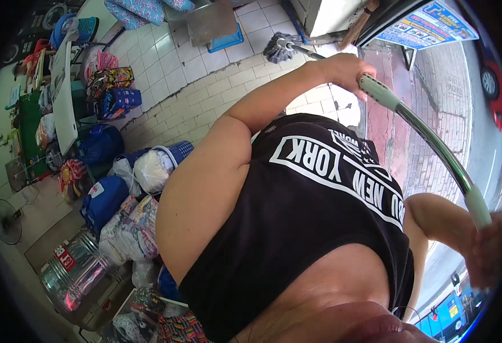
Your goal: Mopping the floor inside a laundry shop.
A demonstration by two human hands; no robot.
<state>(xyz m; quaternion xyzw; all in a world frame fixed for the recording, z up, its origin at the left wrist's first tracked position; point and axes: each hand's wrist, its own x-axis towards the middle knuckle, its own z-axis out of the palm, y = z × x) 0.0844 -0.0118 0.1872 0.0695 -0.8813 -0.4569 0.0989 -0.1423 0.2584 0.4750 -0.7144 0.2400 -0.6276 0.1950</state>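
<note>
I see a mop with a steel pole (434, 148), pale green grips and a grey string head (279, 48), which rests on the tiled floor at top centre. My left hand (348, 77) is closed round the pole at the upper grip. Farther down the pole, at the right edge, my right hand (486, 248) is closed on the end below the other grip, slightly blurred. The pole crosses in front of my black printed shirt's right side. A wooden broom (362, 26) stands by the doorway just beyond the mop head.
Bags (102, 203), baskets (177, 154), a metal drum (74, 274) and a fan (5, 223) crowd the left. A blue tray (222, 44) lies on the tiles (205, 97). At right are a doorway sign (416, 23), a brick pavement (451, 97) and a red car (494, 97).
</note>
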